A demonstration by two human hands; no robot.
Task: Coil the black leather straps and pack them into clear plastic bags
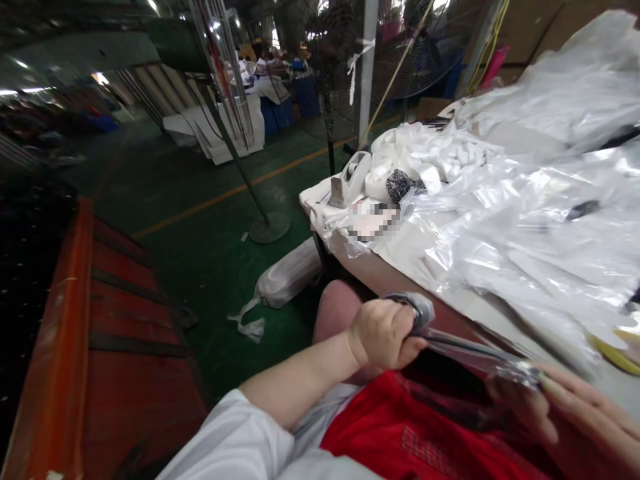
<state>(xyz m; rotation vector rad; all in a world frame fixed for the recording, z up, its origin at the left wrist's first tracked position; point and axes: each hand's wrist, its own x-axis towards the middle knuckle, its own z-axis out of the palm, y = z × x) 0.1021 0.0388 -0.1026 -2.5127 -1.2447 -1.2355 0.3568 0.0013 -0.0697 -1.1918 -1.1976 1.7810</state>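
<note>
My left hand (383, 333) is closed in a fist around one end of a dark item in clear plastic (465, 350); its kind is unclear. The plastic stretches rightward over my lap to my right hand (565, 407). That hand is blurred, and its fingers press on the bunched, shiny other end. Beneath both hands lies a red cloth with pale lettering (425, 447). Just beyond them is the table edge, with clear plastic bags (500, 233) spread over the white tabletop.
A tape dispenser (350, 180) stands at the table's near-left corner beside crumpled white material (435, 150). A yellow ring (620, 357) lies at the right. A stuffed white sack (290, 273) is on the green floor. Left are a red-orange slatted structure (130, 340) and a fan stand (267, 227).
</note>
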